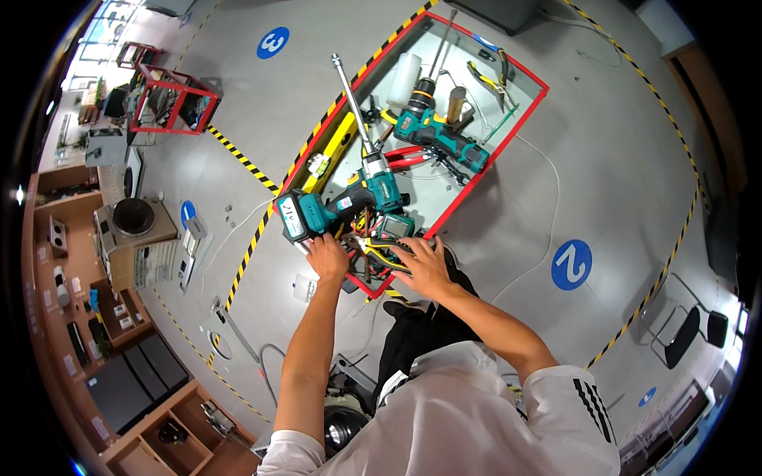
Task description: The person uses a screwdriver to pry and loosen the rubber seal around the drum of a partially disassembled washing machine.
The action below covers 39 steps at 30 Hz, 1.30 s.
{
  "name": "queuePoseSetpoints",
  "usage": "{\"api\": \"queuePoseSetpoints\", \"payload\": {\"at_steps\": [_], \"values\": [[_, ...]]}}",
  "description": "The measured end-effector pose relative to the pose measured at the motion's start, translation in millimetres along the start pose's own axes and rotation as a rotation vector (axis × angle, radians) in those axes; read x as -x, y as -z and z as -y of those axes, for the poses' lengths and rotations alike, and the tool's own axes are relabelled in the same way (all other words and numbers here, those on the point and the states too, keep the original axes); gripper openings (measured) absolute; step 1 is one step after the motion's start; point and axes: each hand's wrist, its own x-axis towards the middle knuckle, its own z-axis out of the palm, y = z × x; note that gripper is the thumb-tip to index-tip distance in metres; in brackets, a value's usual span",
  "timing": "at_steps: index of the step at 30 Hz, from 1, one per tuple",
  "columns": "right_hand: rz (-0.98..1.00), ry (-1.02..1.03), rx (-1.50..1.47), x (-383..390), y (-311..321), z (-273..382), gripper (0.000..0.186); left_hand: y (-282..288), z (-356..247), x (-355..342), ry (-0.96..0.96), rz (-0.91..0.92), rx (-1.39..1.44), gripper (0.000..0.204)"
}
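My left hand [327, 258] has its fingers curled at the box's near left corner, just below the battery of a large teal tool [381, 186] with a long silver shaft; what they hold is hidden. My right hand [425, 266] grips yellow and black pliers [379, 247] at the near right corner, beside a teal meter [394, 227]. Both lie in a red-rimmed box [520, 120] with a teal drill [429, 131], red-handled tools [405, 156], a yellow level [329, 155], a white cylinder [403, 79] and more pliers [488, 83].
Striped tape [246, 159] and blue floor markers [571, 264] mark the grey floor around the box. A red-framed cart [171, 103] stands back left. Wooden shelving [147, 440] and equipment line the left; a black chair [679, 333] is at right. A thin cable [556, 190] crosses the floor.
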Motion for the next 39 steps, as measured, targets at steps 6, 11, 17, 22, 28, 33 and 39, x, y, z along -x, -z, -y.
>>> {"api": "queuePoseSetpoints", "payload": {"at_steps": [6, 11, 17, 22, 28, 33, 39], "values": [[0.023, -0.007, -0.042, 0, -3, -2, 0.059, -5, 6, -5, -0.006, -0.002, -0.029, 0.027], [0.002, -0.011, -0.047, 0, -1, 0, 0.058, 4, 20, -10, -0.022, 0.101, 0.042, 0.031], [0.024, -0.022, -0.057, -3, 1, 0, 0.056, 40, 26, 2, -0.015, 0.172, 0.230, 0.044], [0.018, -0.024, -0.035, -4, 2, 4, 0.058, 75, 46, 33, -0.016, 0.386, 0.523, 0.041], [0.025, -0.015, -0.069, -7, 7, 6, 0.059, 106, 87, 128, 0.300, 0.693, 1.100, 0.032], [0.010, 0.020, -0.081, -13, 13, 8, 0.059, 122, 91, 216, 0.490, 0.715, 1.506, 0.036], [-0.058, 0.246, -0.019, -4, 26, 69, 0.052, 114, 76, 321, 0.633, 0.520, 1.861, 0.038]]}}
